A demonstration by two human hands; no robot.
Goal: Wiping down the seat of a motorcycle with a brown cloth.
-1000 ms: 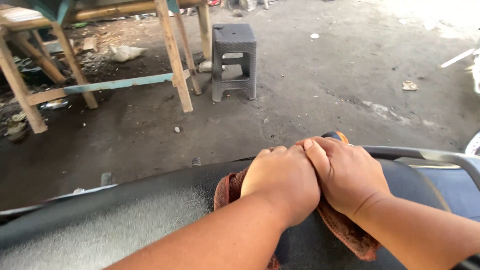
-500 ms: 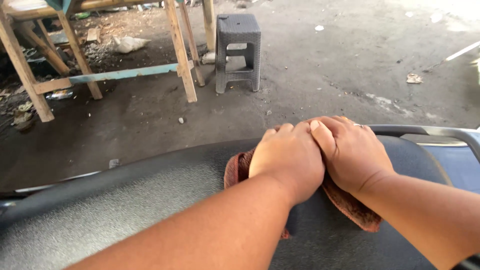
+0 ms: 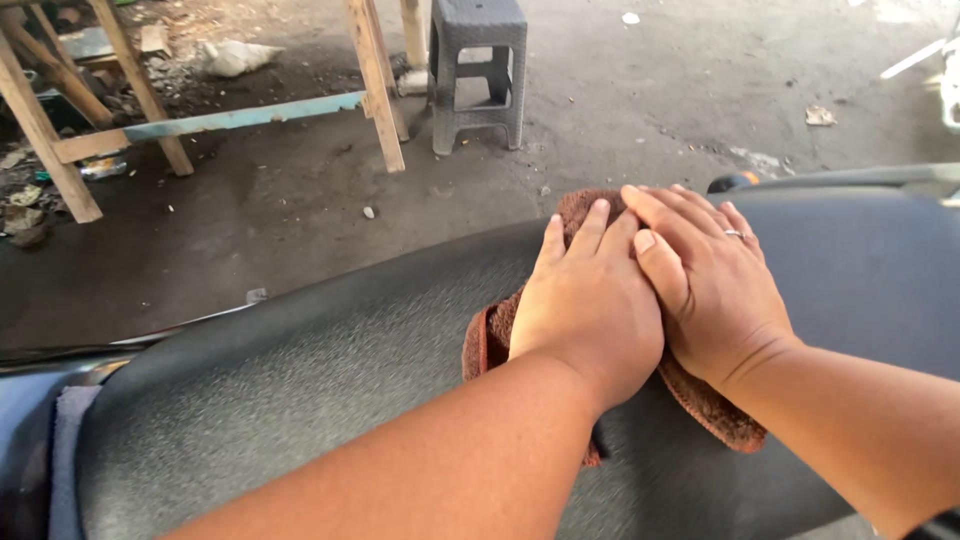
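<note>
Left hand and right hand, fingers extended flat and side by side, the right thumb overlapping the left hand's edge, both pressing a brown cloth onto a black textured motorcycle seat. The cloth lies under both palms, near the seat's far edge. Beyond the seat: a grey plastic stool beside wooden bench legs on the concrete floor.

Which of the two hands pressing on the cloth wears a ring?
The right hand: a thin ring shows on one finger. The left hand, beside it on the brown cloth, is bare.
</note>
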